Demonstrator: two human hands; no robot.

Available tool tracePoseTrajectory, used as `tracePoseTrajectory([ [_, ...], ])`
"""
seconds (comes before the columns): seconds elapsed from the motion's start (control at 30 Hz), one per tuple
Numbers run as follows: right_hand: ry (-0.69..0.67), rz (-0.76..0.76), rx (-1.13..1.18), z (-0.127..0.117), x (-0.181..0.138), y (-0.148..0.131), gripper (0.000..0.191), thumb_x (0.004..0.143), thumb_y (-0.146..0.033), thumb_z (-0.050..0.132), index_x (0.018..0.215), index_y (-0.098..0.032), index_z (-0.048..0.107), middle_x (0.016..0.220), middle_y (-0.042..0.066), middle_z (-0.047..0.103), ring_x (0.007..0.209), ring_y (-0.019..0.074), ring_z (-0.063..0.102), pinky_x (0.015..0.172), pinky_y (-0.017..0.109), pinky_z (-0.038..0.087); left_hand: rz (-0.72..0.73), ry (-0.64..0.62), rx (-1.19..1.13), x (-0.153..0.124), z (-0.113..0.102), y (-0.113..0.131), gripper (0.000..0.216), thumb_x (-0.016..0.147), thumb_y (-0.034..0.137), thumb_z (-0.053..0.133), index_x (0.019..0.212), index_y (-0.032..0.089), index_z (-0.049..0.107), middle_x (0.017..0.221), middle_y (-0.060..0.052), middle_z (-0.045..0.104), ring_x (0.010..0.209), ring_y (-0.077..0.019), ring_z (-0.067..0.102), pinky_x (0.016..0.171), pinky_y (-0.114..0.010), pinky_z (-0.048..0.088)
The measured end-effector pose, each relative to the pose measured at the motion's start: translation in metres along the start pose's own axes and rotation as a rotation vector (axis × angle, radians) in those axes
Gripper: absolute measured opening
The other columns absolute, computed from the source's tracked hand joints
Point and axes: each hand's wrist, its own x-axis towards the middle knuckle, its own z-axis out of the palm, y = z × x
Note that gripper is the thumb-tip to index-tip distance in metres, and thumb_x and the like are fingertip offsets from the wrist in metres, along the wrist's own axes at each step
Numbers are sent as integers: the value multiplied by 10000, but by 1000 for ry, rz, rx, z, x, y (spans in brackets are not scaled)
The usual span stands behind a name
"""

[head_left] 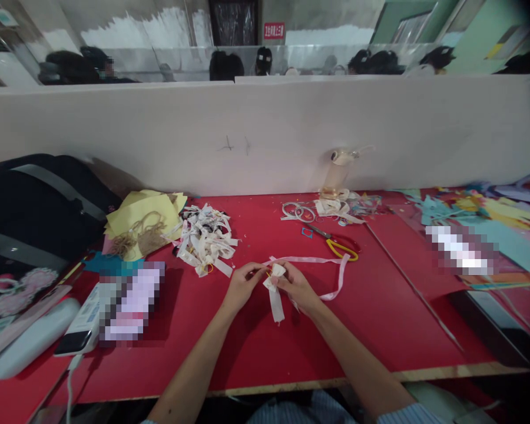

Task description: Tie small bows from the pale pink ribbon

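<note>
Hands meet over the middle of the red worktop (256,353), close to the person's body. The left hand (242,287) has its fingertips pinched on the left side of a small white ribbon bow (275,277), and the right hand (297,287) is closed on the bow's other side, so the bow sits between the two, held just above the surface. One white tail of the bow hangs down below the fingers toward the worktop. A long pale pink ribbon (331,277) runs from the hands out to the right, loops and comes back, lying flat on the red surface.

Behind the hands, to the left, is a heap of finished white bows (205,238), and beside it some yellow paper sheets (145,215) with a tangle of twine on top. Yellow-handled scissors (338,244) lie behind and to the right, well apart from the hands. A dark bag (30,206) rests at the far left against the white partition (265,135).
</note>
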Motion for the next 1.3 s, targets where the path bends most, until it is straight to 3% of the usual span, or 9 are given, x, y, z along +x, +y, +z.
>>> tracePoseTrajectory([
  [0.17,29,-19,-43,-1,1,2,303,691,-336,728,922,-197,591,813,-2,597,728,135,536,689,250,429,17,-44,36,-1,2,0,244,830,388,529,863,183,657,874,-38,661,833,-168,584,784,-268,437],
  [0.37,153,-17,-15,-4,4,5,297,709,-357,710,936,-202,598,789,-6,602,706,140,547,684,262,438,-19,-54,-89,-3,2,6,246,843,404,503,849,173,589,751,-1,573,666,-113,509,664,-227,426],
  [0.67,186,-21,79,-4,5,4,294,661,-343,749,873,-207,598,734,-23,576,651,125,524,648,252,433,-71,-92,-222,-4,4,4,207,770,350,623,853,169,566,789,-1,551,717,-108,504,666,-214,408],
  [0.8,148,-57,19,-3,4,3,250,673,-315,737,855,-207,603,732,-25,554,658,123,500,639,242,413,-73,-119,-226,-5,4,7,208,757,350,640,805,163,562,778,2,553,744,-114,511,709,-223,402],
  [1.1,113,-144,-239,-11,4,4,194,685,-315,715,791,-204,597,707,-18,535,634,133,461,591,236,370,-136,-197,-203,-4,1,13,272,733,418,644,750,156,575,665,24,515,616,-93,456,601,-207,369],
  [1.3,155,-155,-340,-9,5,2,226,706,-342,693,866,-204,613,713,-22,553,619,130,456,584,231,364,-81,-139,-77,-2,0,3,261,788,408,585,735,152,588,654,19,525,636,-103,464,627,-213,371],
])
